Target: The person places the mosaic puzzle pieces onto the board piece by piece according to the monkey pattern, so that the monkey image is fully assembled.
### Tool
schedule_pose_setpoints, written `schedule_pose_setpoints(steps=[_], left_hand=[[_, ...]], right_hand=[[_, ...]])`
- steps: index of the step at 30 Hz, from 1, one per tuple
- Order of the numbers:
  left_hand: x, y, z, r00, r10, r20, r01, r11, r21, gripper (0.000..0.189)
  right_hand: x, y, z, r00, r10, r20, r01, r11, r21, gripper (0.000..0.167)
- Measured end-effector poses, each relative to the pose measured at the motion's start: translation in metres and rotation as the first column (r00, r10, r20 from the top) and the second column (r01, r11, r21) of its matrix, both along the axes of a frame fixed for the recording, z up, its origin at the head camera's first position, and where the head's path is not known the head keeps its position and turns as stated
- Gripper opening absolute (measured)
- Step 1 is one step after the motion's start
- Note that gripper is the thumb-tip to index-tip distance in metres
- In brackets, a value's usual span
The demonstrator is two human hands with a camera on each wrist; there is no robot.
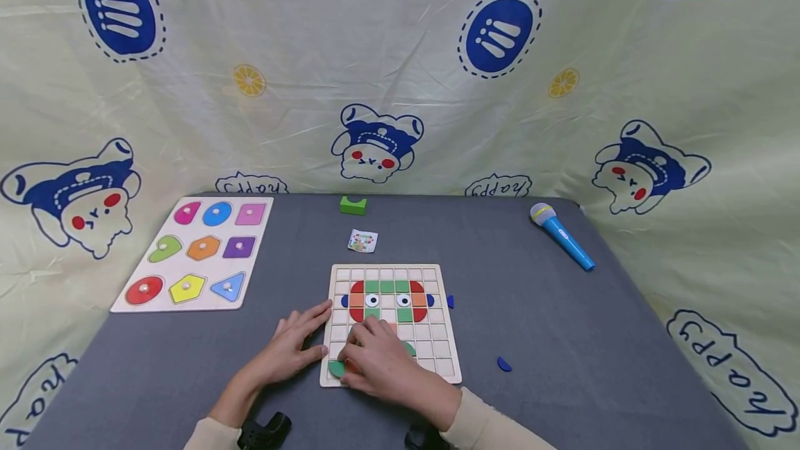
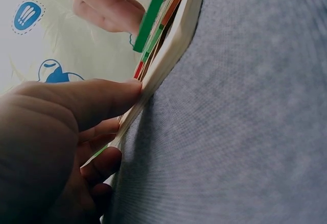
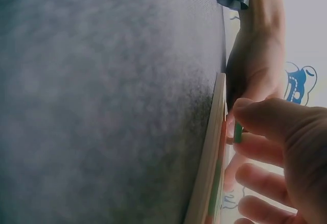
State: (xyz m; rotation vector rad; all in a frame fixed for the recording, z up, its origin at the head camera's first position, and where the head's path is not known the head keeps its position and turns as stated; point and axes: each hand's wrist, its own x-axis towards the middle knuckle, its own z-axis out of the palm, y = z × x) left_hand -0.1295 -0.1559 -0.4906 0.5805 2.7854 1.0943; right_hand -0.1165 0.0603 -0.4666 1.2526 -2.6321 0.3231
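Note:
A wooden grid board [image 1: 431, 367] lies on the table, with red, green, orange and blue pieces forming a face with two eye tiles. Along its left edge rests my left hand [image 1: 284, 347], its fingers mostly straight and the thumb touching the rim, as the left wrist view also shows. Over the lower left of the board, my right hand [image 1: 387, 367] pinches a green rounded piece [image 3: 238, 132] between thumb and forefinger. That hand hides part of the lower grid, where some orange and green shows around it.
Two blue pieces, one at the board's right edge [image 1: 451, 302] and one farther right [image 1: 503, 364], lie on the table. A shape puzzle [image 1: 219, 304] stands left, a blue microphone [image 1: 569, 242] right. Behind the board are a small card [image 1: 362, 241] and a green block [image 1: 353, 207].

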Motion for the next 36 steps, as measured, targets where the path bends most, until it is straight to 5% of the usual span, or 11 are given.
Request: schedule_pose_setpoints(steps=[26,36], left_hand=[[0.001,0.001,0.001,1.000,0.014,0.005,-0.014,1.000,0.004,0.063],[0.001,0.002,0.002,1.000,0.009,0.028,-0.009,1.000,-0.005,0.064]], right_hand=[[-0.001,-0.002,-0.001,0.999,-0.025,0.019,0.025,1.000,0.017,0.022],[0.000,0.038,0.010,0.982,-0.181,0.050,0.183,0.982,-0.054,0.025]])
